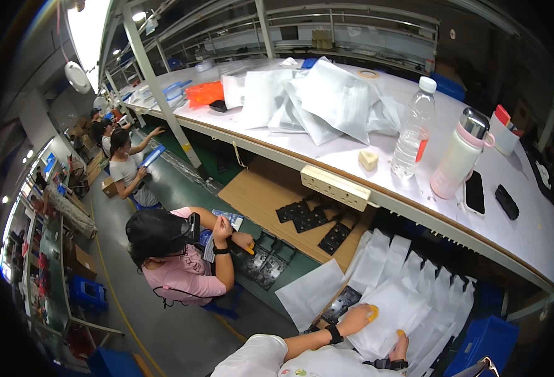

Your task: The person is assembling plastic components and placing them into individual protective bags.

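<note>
My left hand [357,317] rests flat on a white foam pouch [395,309], an orange finger cot on one fingertip. My right hand [400,344] grips the near edge of the same pouch, also with an orange fingertip cover. Under the pouch's left side a black plastic part [342,305] shows. More white pouches [415,270] lie overlapped in a row behind it. Both wrists carry black straps.
A co-worker in a pink shirt [183,270] sits to my left with black parts [267,264] on green belt. Cardboard [258,188] holds more black parts [308,217]. The upper shelf [528,239] bears white bags, a water bottle [414,129], a pink flask [458,154], phones.
</note>
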